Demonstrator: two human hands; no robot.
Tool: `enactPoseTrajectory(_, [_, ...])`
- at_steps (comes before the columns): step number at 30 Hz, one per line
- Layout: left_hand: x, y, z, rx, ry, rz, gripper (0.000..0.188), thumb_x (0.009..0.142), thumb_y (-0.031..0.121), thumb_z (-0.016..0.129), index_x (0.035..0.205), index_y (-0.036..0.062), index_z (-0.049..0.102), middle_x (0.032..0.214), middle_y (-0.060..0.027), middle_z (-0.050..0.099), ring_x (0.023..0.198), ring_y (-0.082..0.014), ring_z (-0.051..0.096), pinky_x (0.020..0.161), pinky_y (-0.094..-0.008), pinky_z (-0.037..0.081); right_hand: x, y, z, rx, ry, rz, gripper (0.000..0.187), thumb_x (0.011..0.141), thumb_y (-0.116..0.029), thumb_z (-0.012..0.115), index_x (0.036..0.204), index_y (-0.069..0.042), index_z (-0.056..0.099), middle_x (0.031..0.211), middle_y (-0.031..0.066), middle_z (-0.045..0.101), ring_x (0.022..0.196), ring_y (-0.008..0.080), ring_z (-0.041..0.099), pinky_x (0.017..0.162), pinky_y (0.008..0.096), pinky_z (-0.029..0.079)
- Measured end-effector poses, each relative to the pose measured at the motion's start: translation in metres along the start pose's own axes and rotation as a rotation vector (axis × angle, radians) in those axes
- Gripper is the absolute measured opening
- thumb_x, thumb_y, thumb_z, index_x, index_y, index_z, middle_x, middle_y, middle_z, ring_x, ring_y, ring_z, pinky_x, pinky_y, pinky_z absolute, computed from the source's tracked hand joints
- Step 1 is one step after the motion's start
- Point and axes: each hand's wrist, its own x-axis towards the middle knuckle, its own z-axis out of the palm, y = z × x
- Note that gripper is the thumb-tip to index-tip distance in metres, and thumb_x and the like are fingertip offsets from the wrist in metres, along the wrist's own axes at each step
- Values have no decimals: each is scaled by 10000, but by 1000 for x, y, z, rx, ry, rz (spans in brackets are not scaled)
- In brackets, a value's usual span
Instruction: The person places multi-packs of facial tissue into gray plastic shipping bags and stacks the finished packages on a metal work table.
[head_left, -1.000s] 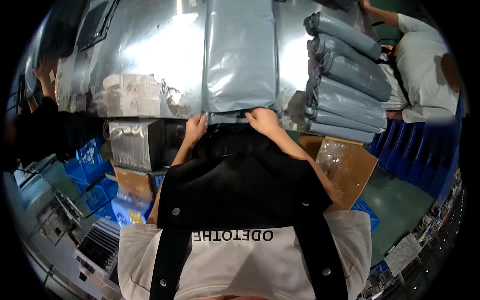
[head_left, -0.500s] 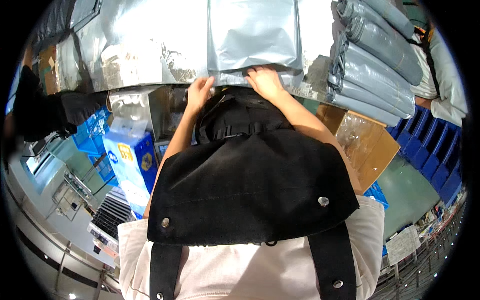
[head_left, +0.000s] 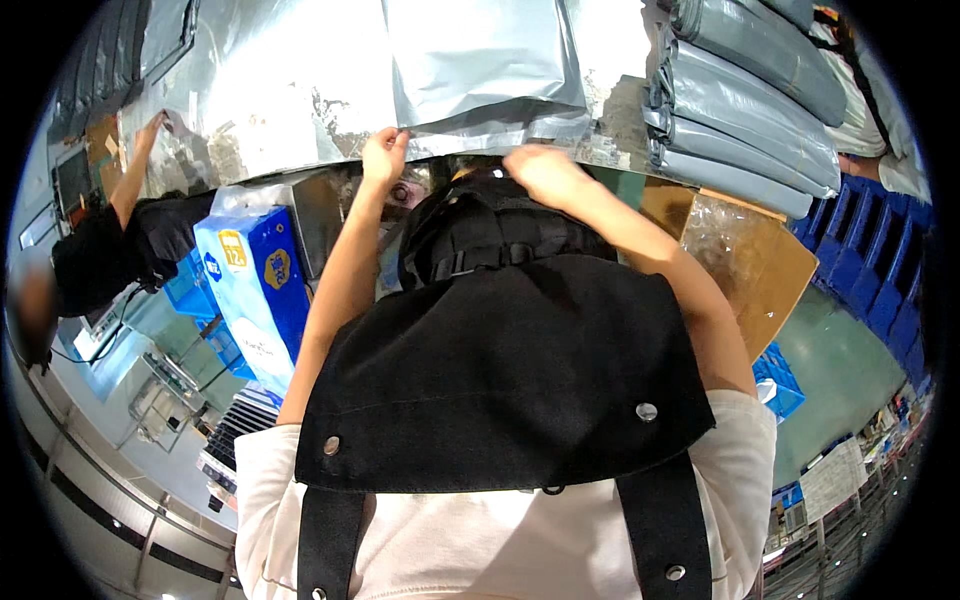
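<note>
A silver-grey plastic mailing bag (head_left: 480, 60) lies flat on the table in front of me, its open-looking flap edge toward me. At its near left corner, the thumb and fingers of my left hand (head_left: 384, 158) are closed in a pinch on the bag's edge. My right hand (head_left: 545, 175) is just below the bag's near edge, over the front of the table, apart from the bag. Motion smears its fingers, so their shape is unclear.
Folded grey bags (head_left: 745, 110) are stacked on the table at right. Below stand a cardboard box (head_left: 765, 285), blue racks (head_left: 870, 240) and a blue-and-white carton (head_left: 255, 285). At left, a co-worker's arm (head_left: 135, 180) reaches onto the worn table (head_left: 270, 90).
My right hand has come off the bag's near edge, back toward me. My left hand stays at the bag's corner. The co-worker's hand now reaches onto the table.
</note>
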Motion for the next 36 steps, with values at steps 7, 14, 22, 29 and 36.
enactPoseTrajectory(7, [-13,-12,3,-474,-333,-204,273,868,295,611,733,60,644,625,24,572,576,-56,478,528,-225,387,-415,119,71,-455,-319,794,435,895,-232,460,1312,-124,398,1122,163,561,1079,349,506,922,407,423])
enactPoseTrajectory(14, [8,-11,-59,198,250,274,467,762,192,689,1157,11,518,1031,-150,591,930,-278,584,805,-349,475,-112,32,-52,-38,89,364,208,830,-90,496,1000,-54,610,905,162,636,836,338,608,751,411,498])
enactPoseTrajectory(22, [16,81,-40,1056,-34,1106,512,741,12,557,1241,87,478,1449,-113,277,1335,-269,275,1052,-413,316,-24,75,-95,-664,225,-339,431,733,-63,548,1163,-97,540,1361,51,425,1370,203,207,1111,536,132])
enactPoseTrajectory(29, [52,68,-84,646,-391,1001,380,614,-37,591,987,28,562,1247,-160,506,1236,-313,411,1076,-417,299,-25,93,-123,-400,329,58,200,632,-44,611,829,-78,621,840,39,648,1189,256,455,1053,593,195])
enactPoseTrajectory(36, [156,115,-101,452,-426,681,272,689,23,641,956,20,591,908,-141,620,847,-329,588,909,-386,421,84,151,-180,-71,-96,487,227,591,-132,646,815,-117,674,818,67,656,1015,267,552,914,531,346])
